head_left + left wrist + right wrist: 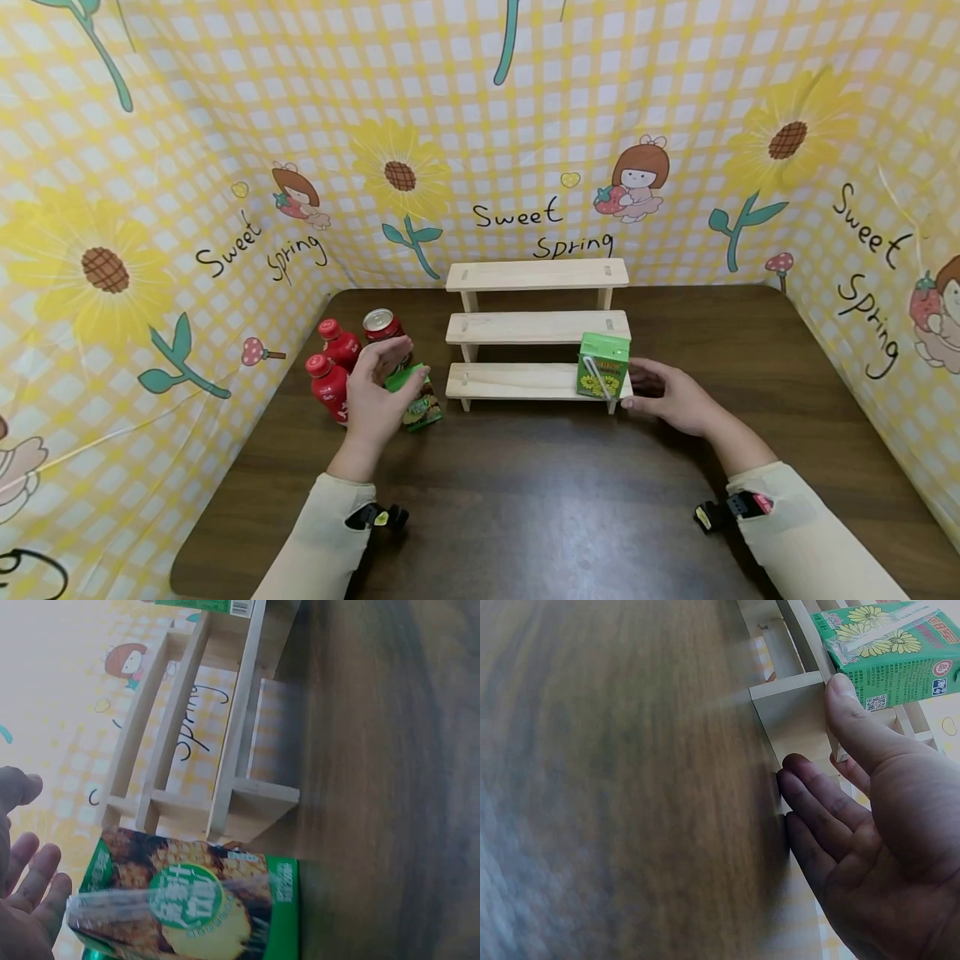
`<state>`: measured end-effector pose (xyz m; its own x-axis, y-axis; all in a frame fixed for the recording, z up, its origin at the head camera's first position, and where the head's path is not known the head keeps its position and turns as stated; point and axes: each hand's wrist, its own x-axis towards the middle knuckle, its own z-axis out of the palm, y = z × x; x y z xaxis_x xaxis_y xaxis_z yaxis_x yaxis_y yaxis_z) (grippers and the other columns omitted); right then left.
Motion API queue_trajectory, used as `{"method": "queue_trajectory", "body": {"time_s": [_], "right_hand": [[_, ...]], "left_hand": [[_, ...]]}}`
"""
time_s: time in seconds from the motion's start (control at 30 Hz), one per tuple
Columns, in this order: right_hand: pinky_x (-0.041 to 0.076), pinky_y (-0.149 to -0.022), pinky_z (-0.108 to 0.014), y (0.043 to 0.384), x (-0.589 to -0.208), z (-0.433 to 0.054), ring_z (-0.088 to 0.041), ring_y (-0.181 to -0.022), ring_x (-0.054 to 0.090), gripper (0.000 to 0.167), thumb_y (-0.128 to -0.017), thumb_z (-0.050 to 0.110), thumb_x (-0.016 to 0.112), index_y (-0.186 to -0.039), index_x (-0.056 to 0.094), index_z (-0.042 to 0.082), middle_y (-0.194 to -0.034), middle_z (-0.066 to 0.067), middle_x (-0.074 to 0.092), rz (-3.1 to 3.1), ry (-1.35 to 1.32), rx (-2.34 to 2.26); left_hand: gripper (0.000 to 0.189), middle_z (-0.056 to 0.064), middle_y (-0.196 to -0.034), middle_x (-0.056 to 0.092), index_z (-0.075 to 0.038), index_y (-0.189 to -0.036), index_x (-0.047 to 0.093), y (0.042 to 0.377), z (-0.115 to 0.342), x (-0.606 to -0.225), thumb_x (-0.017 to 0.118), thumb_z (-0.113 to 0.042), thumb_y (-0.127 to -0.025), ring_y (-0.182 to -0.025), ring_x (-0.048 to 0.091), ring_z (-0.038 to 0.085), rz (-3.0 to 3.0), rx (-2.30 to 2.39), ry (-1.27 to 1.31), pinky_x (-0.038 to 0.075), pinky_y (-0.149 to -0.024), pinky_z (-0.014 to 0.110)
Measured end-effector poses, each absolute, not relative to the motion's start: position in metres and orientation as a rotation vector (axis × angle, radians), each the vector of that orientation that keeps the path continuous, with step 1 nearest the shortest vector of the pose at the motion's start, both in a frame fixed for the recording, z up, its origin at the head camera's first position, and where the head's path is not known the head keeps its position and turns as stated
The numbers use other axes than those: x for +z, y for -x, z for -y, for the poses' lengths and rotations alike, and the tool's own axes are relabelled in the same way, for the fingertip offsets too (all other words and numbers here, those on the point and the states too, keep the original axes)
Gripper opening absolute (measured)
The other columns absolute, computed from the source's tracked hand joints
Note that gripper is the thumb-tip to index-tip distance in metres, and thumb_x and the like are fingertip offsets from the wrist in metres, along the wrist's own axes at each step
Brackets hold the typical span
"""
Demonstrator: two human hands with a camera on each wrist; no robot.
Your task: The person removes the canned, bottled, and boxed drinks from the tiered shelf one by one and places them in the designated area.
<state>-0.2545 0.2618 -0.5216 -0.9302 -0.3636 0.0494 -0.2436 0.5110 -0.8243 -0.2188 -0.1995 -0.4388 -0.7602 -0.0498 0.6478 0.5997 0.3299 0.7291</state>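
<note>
My left hand point(375, 400) hovers with thumb and fingers spread apart over a green juice carton point(423, 410) on the table. Pineapple pictures and a wrapped straw show on that carton point(187, 900) in the left wrist view, the fingers apart from it. At the right end of the lowest step of a three-step wooden rack point(517, 381) stands a green drink carton point(603, 367) with yellow flowers and a white straw. Beside that end is my right hand point(675, 402), its thumb at the step's edge close to the carton, fingers extended along the rack's side; whether they touch is unclear.
Two red bottles point(330, 385) stand left of my left hand, with a red can point(381, 323) behind it, partly hidden. The rack's upper steps point(536, 273) rise toward a yellow checked cloth point(480, 167) that hangs around the dark wooden table point(525, 500).
</note>
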Motion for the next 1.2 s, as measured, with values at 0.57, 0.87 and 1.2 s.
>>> {"method": "queue_trajectory", "body": {"time_s": [0.57, 0.87, 1.2], "right_hand": [[0.049, -0.103, -0.056, 0.259, -0.528, -0.264, -0.039, -0.125, 0.062, 0.078, -0.094, 0.029, 0.083, -0.155, 0.045, 0.0, -0.132, -0.02, 0.067, -2.632, 0.512, -1.374], [0.049, -0.103, -0.057, 0.26, -0.527, -0.264, -0.039, -0.124, 0.062, 0.078, -0.093, 0.027, 0.083, -0.155, 0.045, -0.001, -0.132, -0.02, 0.067, -2.635, 0.506, -1.373], [0.05, -0.102, -0.055, 0.261, -0.529, -0.266, -0.039, -0.124, 0.063, 0.077, -0.093, 0.027, 0.083, -0.155, 0.045, -0.001, -0.132, -0.019, 0.067, -2.624, 0.516, -1.392]], "left_hand": [[0.047, 0.031, -0.126, 0.065, 0.013, -0.13, 0.061, 0.23, 0.163, -0.43, 0.08, 0.01, -0.087, -0.119, 0.064, 0.048, 2.099, -1.585, 0.591, 0.046, -0.104, 0.066], [0.052, 0.028, -0.129, 0.065, 0.005, -0.133, 0.062, 0.257, 0.142, -0.457, 0.084, 0.006, -0.086, -0.121, 0.064, 0.043, 2.096, -1.65, 0.674, 0.048, -0.105, 0.061], [0.054, 0.019, -0.134, 0.064, 0.0, -0.135, 0.062, 0.262, 0.11, -0.46, 0.087, -0.006, -0.087, -0.124, 0.064, 0.029, 2.159, -1.677, 0.795, 0.051, -0.106, 0.047]]}}
